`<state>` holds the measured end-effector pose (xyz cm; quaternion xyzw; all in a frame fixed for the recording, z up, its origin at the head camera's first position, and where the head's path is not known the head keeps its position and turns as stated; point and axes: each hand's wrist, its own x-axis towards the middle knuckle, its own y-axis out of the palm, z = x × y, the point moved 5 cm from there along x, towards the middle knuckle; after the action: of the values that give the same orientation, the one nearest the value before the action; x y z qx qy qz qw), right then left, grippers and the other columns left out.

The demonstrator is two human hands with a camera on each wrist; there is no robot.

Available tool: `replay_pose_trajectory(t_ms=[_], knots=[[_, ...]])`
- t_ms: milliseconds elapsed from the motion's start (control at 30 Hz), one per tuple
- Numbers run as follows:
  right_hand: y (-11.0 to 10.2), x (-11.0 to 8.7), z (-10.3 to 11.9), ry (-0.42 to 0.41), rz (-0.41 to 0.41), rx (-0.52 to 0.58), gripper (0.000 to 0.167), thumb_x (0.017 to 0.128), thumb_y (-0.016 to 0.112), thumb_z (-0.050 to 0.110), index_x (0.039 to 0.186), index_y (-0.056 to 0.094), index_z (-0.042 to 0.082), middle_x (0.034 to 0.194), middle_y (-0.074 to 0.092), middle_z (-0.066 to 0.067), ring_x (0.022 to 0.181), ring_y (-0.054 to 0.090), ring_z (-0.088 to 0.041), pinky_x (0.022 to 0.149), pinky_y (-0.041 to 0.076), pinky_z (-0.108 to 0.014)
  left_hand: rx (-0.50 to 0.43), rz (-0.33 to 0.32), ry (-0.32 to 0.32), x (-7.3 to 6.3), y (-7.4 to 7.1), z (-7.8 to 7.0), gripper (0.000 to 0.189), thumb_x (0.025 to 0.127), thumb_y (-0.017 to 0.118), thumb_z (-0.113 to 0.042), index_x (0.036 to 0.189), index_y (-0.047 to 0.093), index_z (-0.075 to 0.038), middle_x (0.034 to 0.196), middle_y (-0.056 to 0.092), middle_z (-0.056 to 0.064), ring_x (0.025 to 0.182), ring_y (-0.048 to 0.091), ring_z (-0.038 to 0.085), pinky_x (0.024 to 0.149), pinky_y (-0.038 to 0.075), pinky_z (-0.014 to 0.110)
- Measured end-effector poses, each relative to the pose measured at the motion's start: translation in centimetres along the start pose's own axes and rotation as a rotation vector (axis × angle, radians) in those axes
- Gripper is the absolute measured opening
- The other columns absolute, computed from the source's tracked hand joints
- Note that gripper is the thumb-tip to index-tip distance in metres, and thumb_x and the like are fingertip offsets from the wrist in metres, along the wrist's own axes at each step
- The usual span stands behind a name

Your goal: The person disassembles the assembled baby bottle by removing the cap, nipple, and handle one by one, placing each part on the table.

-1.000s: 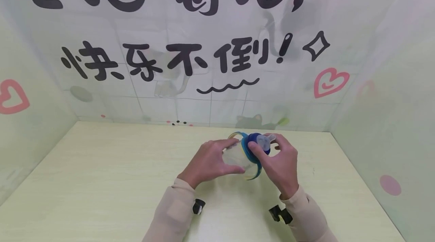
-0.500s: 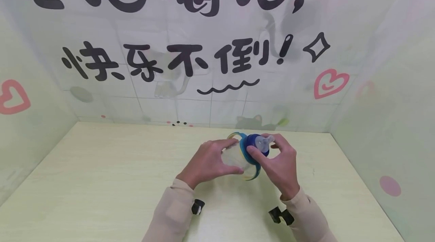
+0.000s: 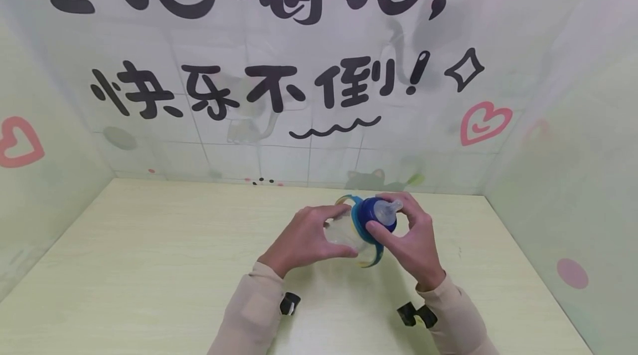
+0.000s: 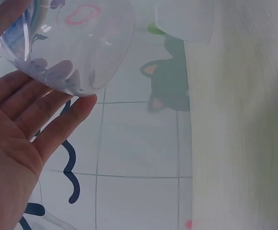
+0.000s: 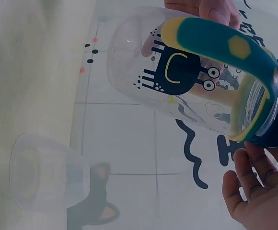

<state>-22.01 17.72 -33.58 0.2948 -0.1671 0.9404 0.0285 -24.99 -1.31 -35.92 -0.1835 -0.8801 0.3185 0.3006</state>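
Note:
A clear baby bottle [image 3: 344,233] is held tilted above the table, its teat [image 3: 386,212] pointing up and right. My left hand [image 3: 304,241] holds the bottle's body between thumb and fingers. On the dark blue collar [image 3: 368,212] my right hand [image 3: 417,241] has its thumb in front and its fingers behind. The right wrist view shows a blue-green and yellow handle [image 5: 220,43] and a dark cartoon print [image 5: 179,72] on the body. In the left wrist view, fingers [image 4: 57,120] support the bottle's side.
A translucent cap [image 5: 50,172] stands on the pale wooden table [image 3: 149,255]; I cannot make it out in the head view. A printed white backdrop [image 3: 279,155] rises behind the table, with side panels left and right. Black camera mounts [image 3: 417,315] sit at the wrists.
My right hand has shifted its grip on the collar, with its thumb lower and its wrist slightly further right. The left hand and the bottle have stayed almost in place.

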Motion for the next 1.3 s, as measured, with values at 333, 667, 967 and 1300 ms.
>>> replay_pose_trajectory(t_ms=[333, 667, 967, 1300], knots=[[0.4, -0.14, 0.32, -0.128, 0.143, 0.186, 0.044, 0.083, 0.061, -0.007, 0.127, 0.059, -0.005, 0.12, 0.057, -0.016, 0.112, 0.055, -0.023, 0.097, 0.045, -0.026, -0.034, 0.022, 0.017, -0.03, 0.3, -0.18, 0.076, 0.07, 0.09, -0.041, 0.133, 0.064, -0.009, 0.119, 0.071, 0.001, 0.093, 0.065, 0.008, 0.074, 0.055, 0.023], [0.52, -0.14, 0.03, -0.137, 0.185, 0.253, 0.049, 0.079, 0.054, -0.002, 0.127, 0.057, -0.009, 0.124, 0.057, -0.013, 0.114, 0.054, -0.025, 0.096, 0.045, -0.029, -0.053, 0.06, -0.003, -0.1, 0.45, -0.26, 0.075, 0.071, 0.089, -0.042, 0.134, 0.063, -0.012, 0.121, 0.07, 0.0, 0.102, 0.065, 0.009, 0.079, 0.055, 0.025], [0.61, -0.23, 0.17, -0.113, 0.178, 0.249, 0.053, 0.08, 0.054, 0.002, 0.132, 0.054, -0.008, 0.127, 0.057, -0.011, 0.117, 0.052, -0.024, 0.098, 0.043, -0.028, -0.066, 0.063, 0.014, -0.08, 0.5, -0.2, 0.074, 0.071, 0.089, -0.043, 0.134, 0.063, -0.012, 0.121, 0.07, -0.001, 0.105, 0.065, 0.009, 0.079, 0.055, 0.025], [0.53, -0.44, 0.1, 0.016, -0.006, 0.007, 0.055, 0.083, 0.068, 0.011, 0.137, 0.056, 0.008, 0.125, 0.061, -0.011, 0.115, 0.051, -0.02, 0.108, 0.026, -0.057, -0.059, 0.043, 0.018, -0.03, 0.24, -0.16, 0.073, 0.071, 0.088, -0.044, 0.132, 0.064, -0.011, 0.119, 0.071, 0.0, 0.102, 0.065, 0.008, 0.077, 0.055, 0.023]])
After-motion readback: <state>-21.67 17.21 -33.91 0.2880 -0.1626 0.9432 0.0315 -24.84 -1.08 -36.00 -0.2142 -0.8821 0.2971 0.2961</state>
